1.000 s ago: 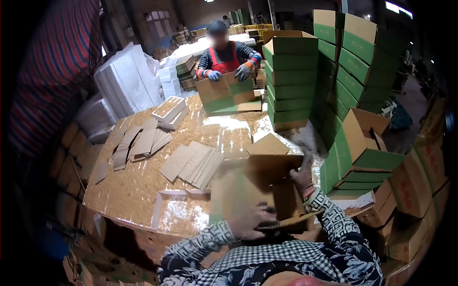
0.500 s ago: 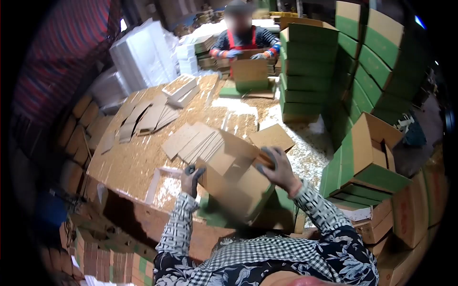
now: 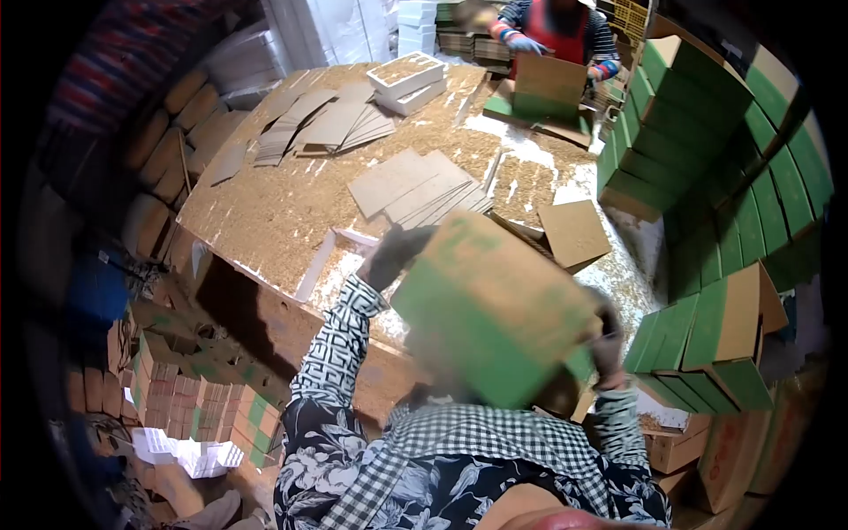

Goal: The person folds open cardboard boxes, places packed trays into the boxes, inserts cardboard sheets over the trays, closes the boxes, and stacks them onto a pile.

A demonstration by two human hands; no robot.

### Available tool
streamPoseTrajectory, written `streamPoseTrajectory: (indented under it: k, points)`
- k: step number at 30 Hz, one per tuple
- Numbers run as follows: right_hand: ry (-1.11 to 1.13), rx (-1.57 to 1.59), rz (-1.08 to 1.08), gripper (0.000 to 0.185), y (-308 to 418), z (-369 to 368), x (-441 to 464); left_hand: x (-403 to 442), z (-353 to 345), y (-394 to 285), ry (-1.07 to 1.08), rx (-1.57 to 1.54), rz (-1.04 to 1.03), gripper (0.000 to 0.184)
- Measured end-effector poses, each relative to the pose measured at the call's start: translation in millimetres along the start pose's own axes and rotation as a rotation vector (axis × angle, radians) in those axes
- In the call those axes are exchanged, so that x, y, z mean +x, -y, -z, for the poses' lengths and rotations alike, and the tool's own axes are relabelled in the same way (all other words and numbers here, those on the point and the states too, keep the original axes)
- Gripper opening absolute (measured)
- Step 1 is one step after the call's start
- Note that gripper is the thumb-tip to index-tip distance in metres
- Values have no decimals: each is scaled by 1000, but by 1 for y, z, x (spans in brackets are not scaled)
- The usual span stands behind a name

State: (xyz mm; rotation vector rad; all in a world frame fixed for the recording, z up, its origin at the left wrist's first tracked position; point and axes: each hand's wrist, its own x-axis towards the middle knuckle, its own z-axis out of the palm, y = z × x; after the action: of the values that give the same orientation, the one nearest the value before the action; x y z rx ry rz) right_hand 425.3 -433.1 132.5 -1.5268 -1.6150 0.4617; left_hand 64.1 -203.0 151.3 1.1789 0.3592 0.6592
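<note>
A green and brown cardboard box (image 3: 499,309) is tilted up close in front of me, smeared by motion, its printed outside facing the camera. My left hand (image 3: 396,256), in a dark glove, is closed on its upper left edge. On the opposite side my right hand (image 3: 608,343) grips the box, with most of its fingers hidden. Just beyond the box lie fanned flat cardboard sheets (image 3: 415,187). A square brown cardboard piece (image 3: 574,231) rests to their right. Beside my left hand is a shallow white frame (image 3: 316,265) on the table.
The worktable (image 3: 256,208) carries more cardboard sheets (image 3: 340,124) and stacked white trays (image 3: 406,79). Across it, a person in a red apron (image 3: 552,35) handles another box (image 3: 549,87). Tall stacks of green boxes (image 3: 667,132) and an open box (image 3: 733,309) stand at the right.
The box has turned over: its open inside faced me before, its printed outside faces me now. My right hand has moved right and down. The camera view has shifted downward.
</note>
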Motion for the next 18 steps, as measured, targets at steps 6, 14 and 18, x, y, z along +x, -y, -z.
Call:
streamPoseTrajectory:
  k: [6, 14, 18]
  points:
    - [390, -513, -220, 25, -39, -35, -15, 14, -20, 98, -195, 447, 139, 53]
    - [-112, -578, -534, 37, -12, -36, 9, -24, -39, 213, -269, 878, 99, 45]
    - [-256, 332, -662, 48, 30, -12, 22, 2, -1, 221, -46, 770, 94, 42]
